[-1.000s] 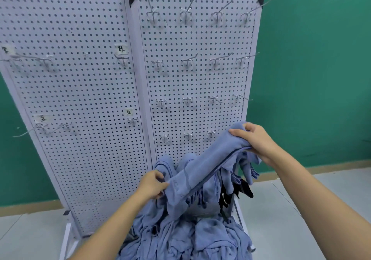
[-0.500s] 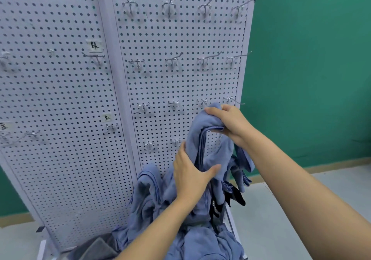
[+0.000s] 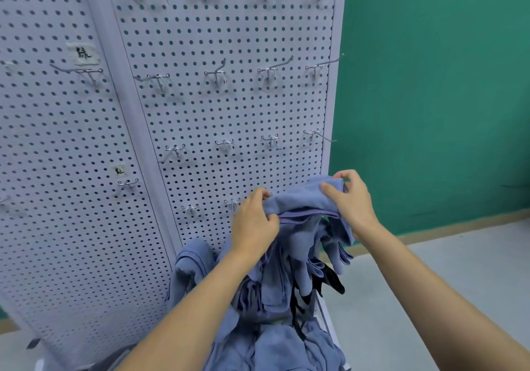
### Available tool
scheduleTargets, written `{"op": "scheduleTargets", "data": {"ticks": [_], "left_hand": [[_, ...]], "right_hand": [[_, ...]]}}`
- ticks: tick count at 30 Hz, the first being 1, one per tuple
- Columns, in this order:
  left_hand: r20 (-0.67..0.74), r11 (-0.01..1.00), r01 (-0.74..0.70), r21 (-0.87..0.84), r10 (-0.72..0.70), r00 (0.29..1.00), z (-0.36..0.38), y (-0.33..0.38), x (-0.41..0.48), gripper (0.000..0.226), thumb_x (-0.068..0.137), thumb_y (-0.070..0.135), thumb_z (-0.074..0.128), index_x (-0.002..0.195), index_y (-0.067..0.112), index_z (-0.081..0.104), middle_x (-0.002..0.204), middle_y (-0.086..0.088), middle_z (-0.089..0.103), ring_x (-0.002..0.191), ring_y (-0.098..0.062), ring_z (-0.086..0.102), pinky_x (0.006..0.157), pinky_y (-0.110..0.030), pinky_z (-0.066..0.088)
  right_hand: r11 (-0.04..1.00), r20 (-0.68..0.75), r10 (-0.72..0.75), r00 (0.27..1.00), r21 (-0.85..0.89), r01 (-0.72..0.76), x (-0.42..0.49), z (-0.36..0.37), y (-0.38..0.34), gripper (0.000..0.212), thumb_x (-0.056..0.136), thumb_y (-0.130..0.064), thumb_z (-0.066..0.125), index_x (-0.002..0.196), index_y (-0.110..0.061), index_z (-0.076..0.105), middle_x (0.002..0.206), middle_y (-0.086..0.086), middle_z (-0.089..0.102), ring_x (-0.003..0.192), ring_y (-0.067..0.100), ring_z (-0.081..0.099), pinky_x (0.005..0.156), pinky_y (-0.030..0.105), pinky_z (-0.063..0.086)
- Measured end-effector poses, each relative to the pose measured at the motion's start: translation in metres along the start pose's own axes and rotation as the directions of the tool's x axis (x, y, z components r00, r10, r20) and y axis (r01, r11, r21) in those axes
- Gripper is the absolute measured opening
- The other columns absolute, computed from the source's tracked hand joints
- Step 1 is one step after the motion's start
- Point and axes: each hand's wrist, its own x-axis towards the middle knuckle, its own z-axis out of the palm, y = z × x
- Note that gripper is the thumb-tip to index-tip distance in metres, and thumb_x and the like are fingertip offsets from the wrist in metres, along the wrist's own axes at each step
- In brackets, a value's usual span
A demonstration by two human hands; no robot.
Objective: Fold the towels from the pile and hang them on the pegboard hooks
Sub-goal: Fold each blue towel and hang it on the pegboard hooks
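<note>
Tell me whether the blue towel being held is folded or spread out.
Folded, loosely: the blue towel is doubled over, stacked edges showing between the left hand and right hand gripping it.

Arms extended; left hand (image 3: 253, 224), right hand (image 3: 352, 203) grip towel (image 3: 301, 198) edge.

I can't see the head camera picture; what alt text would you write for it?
A left hand and a right hand grip the top edge of a blue towel, holding it up before a white pegboard with rows of metal hooks. More towels lie in a pile below; a green wall stands behind.
</note>
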Motion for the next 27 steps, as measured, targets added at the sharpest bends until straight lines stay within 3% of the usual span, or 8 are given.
{"op": "scheduleTargets", "data": {"ticks": [5, 8, 12, 16, 19, 23, 25, 27], "left_hand": [[0.048, 0.965, 0.074, -0.252, -0.064, 0.997, 0.02, 0.004, -0.016, 0.056, 0.076, 0.061, 0.054, 0.122, 0.031, 0.04, 0.113, 0.009, 0.055, 0.1, -0.015, 0.056, 0.078, -0.034, 0.05], [-0.02, 0.933, 0.154, -0.325, -0.169, 0.985, 0.027, 0.005, -0.024, 0.094, 0.065, 0.073, 0.062, 0.139, 0.024, 0.031, 0.136, 0.006, 0.045, 0.127, -0.012, 0.042, 0.102, -0.036, 0.043], [-0.173, 0.924, 0.241, -0.295, -0.3, 0.938, 0.024, 0.007, -0.023, 0.099, 0.071, 0.043, 0.077, 0.147, 0.022, 0.017, 0.149, 0.001, 0.029, 0.137, -0.018, 0.028, 0.107, -0.038, 0.038], [-0.285, 0.953, 0.125, -0.275, -0.205, 0.937, 0.019, 0.0, -0.016, 0.064, 0.085, 0.004, 0.061, 0.137, 0.021, 0.028, 0.13, 0.003, 0.043, 0.104, -0.02, 0.055, 0.07, -0.036, 0.051], [-0.266, 0.976, 0.074, -0.207, -0.129, 0.955, 0.014, -0.005, -0.01, 0.042, 0.088, 0.004, 0.054, 0.125, 0.018, 0.038, 0.114, 0.005, 0.05, 0.079, -0.02, 0.054, 0.054, -0.033, 0.043], [-0.24, 0.997, 0.066, -0.042, -0.074, 0.968, 0.012, -0.004, 0.008, 0.032, 0.085, -0.003, 0.048, 0.11, 0.018, 0.05, 0.106, 0.011, 0.053, 0.076, -0.016, 0.05, 0.05, -0.026, 0.032], [-0.173, 0.999, 0.029, 0.041, -0.021, 0.985, 0.014, -0.005, 0.018, 0.037, 0.08, -0.008, 0.045, 0.104, 0.02, 0.052, 0.106, 0.008, 0.056, 0.077, -0.018, 0.05, 0.054, -0.03, 0.036], [-0.078, 0.991, -0.003, 0.136, 0.014, 0.997, 0.018, -0.006, 0.022, 0.041, 0.078, -0.01, 0.043, 0.104, 0.02, 0.052, 0.105, 0.006, 0.054, 0.078, -0.02, 0.05, 0.055, -0.033, 0.037]], "right_hand": [[0.998, 0.087, -0.036, 0.996, 0.064, 0.03, 0.015, 0.021, -0.038, 0.019, 0.086, -0.022, 0.066, 0.098, -0.016, 0.053, 0.094, 0.002, 0.058, 0.088, 0.022, 0.057, 0.078, 0.036, 0.049], [0.978, 0.272, 0.08, 0.959, 0.165, -0.128, 0.018, 0.042, -0.066, 0.018, 0.087, -0.019, 0.066, 0.093, -0.017, 0.049, 0.095, 0.007, 0.057, 0.077, 0.023, 0.058, 0.056, 0.03, 0.053], [0.932, 0.394, 0.076, 0.916, 0.297, -0.206, 0.013, 0.056, -0.089, 0.021, 0.089, -0.014, 0.065, 0.101, -0.012, 0.048, 0.091, 0.01, 0.057, 0.065, 0.02, 0.056, 0.047, 0.025, 0.05], [0.875, 0.298, 0.12, 0.947, 0.419, -0.243, 0.018, 0.035, -0.072, 0.025, 0.088, -0.013, 0.067, 0.107, -0.013, 0.05, 0.102, 0.015, 0.058, 0.073, 0.022, 0.059, 0.059, 0.032, 0.053], [0.953, 0.174, 0.159, 0.972, 0.229, -0.197, 0.021, 0.011, -0.036, 0.019, 0.086, -0.02, 0.069, 0.095, -0.023, 0.053, 0.109, 0.014, 0.061, 0.081, 0.025, 0.06, 0.064, 0.038, 0.053], [0.987, 0.068, 0.068, 0.995, -0.153, -0.057, 0.014, -0.003, 0.005, 0.019, 0.086, -0.022, 0.066, 0.098, -0.014, 0.054, 0.09, 0.005, 0.058, 0.077, 0.021, 0.052, 0.065, 0.034, 0.045], [0.93, 0.053, 0.015, 0.998, -0.367, 0.005, 0.008, -0.004, 0.02, 0.02, 0.086, -0.024, 0.064, 0.097, -0.014, 0.052, 0.086, 0.002, 0.054, 0.077, 0.024, 0.051, 0.061, 0.032, 0.039], [0.728, 0.055, -0.125, 0.991, -0.673, 0.13, -0.001, -0.001, 0.026, 0.02, 0.086, -0.019, 0.062, 0.102, -0.015, 0.05, 0.098, 0.002, 0.051, 0.085, 0.028, 0.05, 0.062, 0.033, 0.038]]}}
